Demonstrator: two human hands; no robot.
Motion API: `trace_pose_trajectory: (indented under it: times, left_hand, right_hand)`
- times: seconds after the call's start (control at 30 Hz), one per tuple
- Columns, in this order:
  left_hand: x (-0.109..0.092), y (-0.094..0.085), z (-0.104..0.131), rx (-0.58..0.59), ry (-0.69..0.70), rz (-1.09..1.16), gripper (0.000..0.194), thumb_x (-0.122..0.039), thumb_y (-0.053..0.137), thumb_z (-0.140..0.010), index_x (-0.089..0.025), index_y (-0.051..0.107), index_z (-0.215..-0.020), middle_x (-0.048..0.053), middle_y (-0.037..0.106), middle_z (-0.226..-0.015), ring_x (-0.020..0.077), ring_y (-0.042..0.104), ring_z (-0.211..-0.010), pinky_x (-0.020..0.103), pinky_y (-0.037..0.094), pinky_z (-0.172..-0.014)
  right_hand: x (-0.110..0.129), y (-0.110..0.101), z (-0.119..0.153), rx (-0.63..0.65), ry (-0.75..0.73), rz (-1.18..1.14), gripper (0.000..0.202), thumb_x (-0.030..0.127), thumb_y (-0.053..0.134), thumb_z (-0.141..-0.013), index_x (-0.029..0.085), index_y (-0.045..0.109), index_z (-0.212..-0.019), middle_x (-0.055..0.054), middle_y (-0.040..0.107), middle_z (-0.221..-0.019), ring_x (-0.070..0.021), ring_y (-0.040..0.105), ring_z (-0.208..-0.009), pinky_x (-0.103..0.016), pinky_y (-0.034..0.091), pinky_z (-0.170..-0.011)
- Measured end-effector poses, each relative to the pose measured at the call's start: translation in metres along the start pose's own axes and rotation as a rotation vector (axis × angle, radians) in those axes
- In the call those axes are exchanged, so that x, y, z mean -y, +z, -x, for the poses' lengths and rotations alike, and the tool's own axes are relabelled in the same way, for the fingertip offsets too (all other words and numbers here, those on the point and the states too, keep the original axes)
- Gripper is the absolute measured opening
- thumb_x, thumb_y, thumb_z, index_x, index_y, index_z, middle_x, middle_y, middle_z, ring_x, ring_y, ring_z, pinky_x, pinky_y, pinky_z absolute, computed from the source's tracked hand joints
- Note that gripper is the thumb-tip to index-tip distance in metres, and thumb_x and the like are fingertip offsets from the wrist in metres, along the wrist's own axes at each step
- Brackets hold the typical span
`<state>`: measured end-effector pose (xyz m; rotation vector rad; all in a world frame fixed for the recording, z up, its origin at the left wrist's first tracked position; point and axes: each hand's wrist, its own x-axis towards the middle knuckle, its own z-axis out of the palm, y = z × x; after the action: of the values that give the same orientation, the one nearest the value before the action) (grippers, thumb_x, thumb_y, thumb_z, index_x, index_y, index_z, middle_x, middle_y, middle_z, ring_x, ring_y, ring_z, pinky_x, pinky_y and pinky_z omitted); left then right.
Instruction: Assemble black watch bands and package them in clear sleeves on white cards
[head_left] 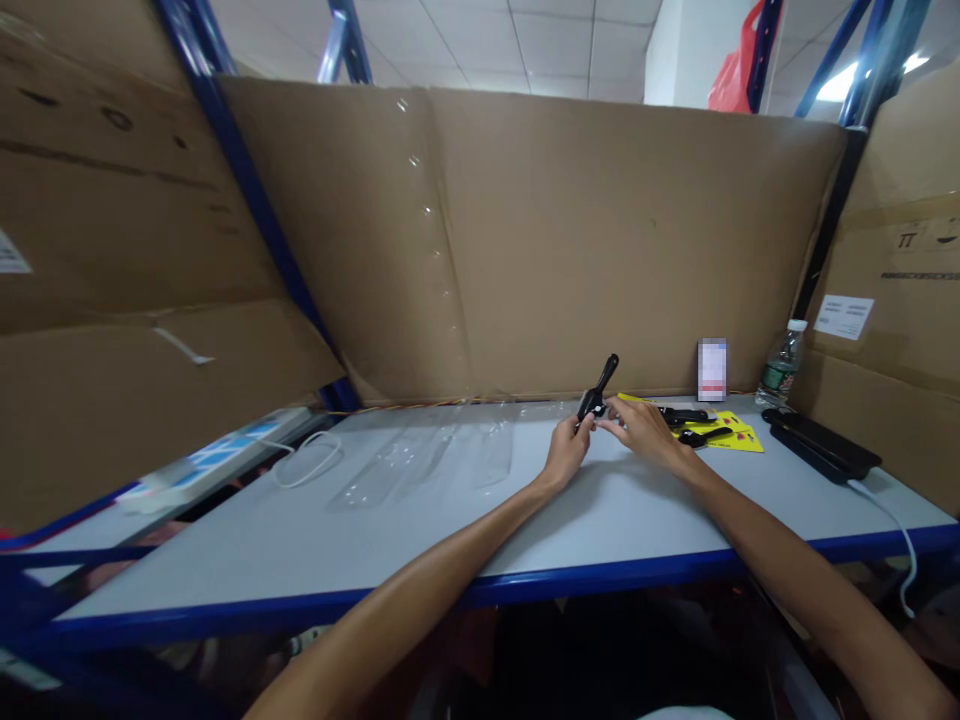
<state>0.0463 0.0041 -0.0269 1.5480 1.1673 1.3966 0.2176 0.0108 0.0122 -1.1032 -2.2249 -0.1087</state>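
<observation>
My left hand (566, 452) is closed around the lower end of a black-handled tool (602, 385), held above the table with its handle pointing up and to the right. Its exact kind is unclear. The fingers of my right hand (643, 430) pinch at a small light-coloured spot on the tool's lower part; what they grip is too small to make out. Just right of that hand, similar black tools (701, 437) lie on yellow cards (739, 440). To the left of my hands, several clear plastic covers (390, 465) rest on the grey tabletop (420, 545).
Cardboard panels (600, 240) wall the bench at the back and sides. A phone (712, 370) leans at the back right, beside a water bottle (781, 365). A black device (821, 447) with a white cable lies at right. A power strip (217, 460) is on the left.
</observation>
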Motion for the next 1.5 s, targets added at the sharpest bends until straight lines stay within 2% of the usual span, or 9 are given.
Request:
trace_pose_trajectory:
  times: [0.1,0.27,0.53,0.9,1.17,1.37,1.5]
  left_hand:
    - [-0.001,0.002,0.001,-0.027,0.050,-0.052,0.045,-0.062,0.053,-0.084,-0.019,0.057,-0.072,-0.007,0.042,-0.048,0.0098,0.037,-0.043,0.023,0.024,-0.048]
    - [-0.003,0.005,0.005,-0.070,0.083,-0.106,0.043,-0.057,0.052,-0.087,-0.018,0.058,-0.069,-0.004,0.047,-0.050,0.0122,0.042,-0.048,0.025,0.027,-0.051]
    - [-0.006,0.004,0.008,-0.070,0.119,-0.170,0.039,-0.045,0.047,-0.094,-0.020,0.054,-0.065,-0.001,0.050,-0.054,0.0141,0.046,-0.053,0.026,0.030,-0.057]
    - [-0.006,0.003,0.009,-0.017,0.120,-0.140,0.048,-0.049,0.043,-0.097,-0.021,0.048,-0.059,-0.002,0.047,-0.052,0.0127,0.044,-0.052,0.026,0.028,-0.055]
    - [0.002,0.004,0.007,-0.009,0.111,-0.133,0.045,-0.051,0.046,-0.095,-0.022,0.045,-0.060,-0.003,0.045,-0.052,0.0114,0.041,-0.050,0.025,0.027,-0.052]
    - [0.006,0.005,0.008,0.032,0.081,-0.053,0.046,-0.059,0.046,-0.092,-0.022,0.044,-0.064,-0.005,0.041,-0.051,0.0102,0.039,-0.047,0.024,0.027,-0.051]
    - [0.006,0.006,0.008,0.011,0.077,-0.053,0.048,-0.062,0.045,-0.091,-0.022,0.044,-0.065,-0.005,0.042,-0.051,0.0103,0.040,-0.048,0.024,0.028,-0.050]
  right_hand:
    - [0.000,0.001,0.001,0.017,-0.024,0.095,0.027,0.036,0.067,-0.095,0.018,0.065,-0.114,-0.014,0.074,-0.103,-0.0266,0.069,-0.093,-0.031,0.043,-0.077]
    - [-0.006,0.000,0.000,0.027,-0.069,0.089,0.029,0.042,0.062,-0.098,0.019,0.066,-0.114,-0.016,0.073,-0.105,-0.0292,0.068,-0.099,-0.033,0.043,-0.081]
    - [-0.006,0.001,0.001,0.048,-0.089,0.141,0.032,0.046,0.056,-0.100,0.017,0.066,-0.112,-0.016,0.073,-0.099,-0.0274,0.068,-0.092,-0.031,0.042,-0.077]
    - [-0.009,0.014,0.002,0.002,-0.048,0.123,0.036,0.050,0.054,-0.100,0.018,0.066,-0.114,-0.013,0.074,-0.093,-0.0242,0.067,-0.082,-0.030,0.040,-0.072]
    - [-0.009,0.013,0.001,0.013,-0.036,0.095,0.037,0.050,0.054,-0.100,0.018,0.066,-0.112,-0.013,0.074,-0.092,-0.0249,0.068,-0.082,-0.030,0.038,-0.071]
    - [-0.007,0.012,0.001,0.044,-0.037,0.162,0.036,0.046,0.054,-0.101,0.016,0.065,-0.116,-0.014,0.075,-0.092,-0.0263,0.069,-0.082,-0.030,0.039,-0.069]
    - [-0.002,0.008,0.001,0.011,-0.033,0.221,0.037,0.046,0.053,-0.102,0.016,0.060,-0.122,-0.012,0.076,-0.094,-0.0242,0.070,-0.082,-0.029,0.039,-0.068]
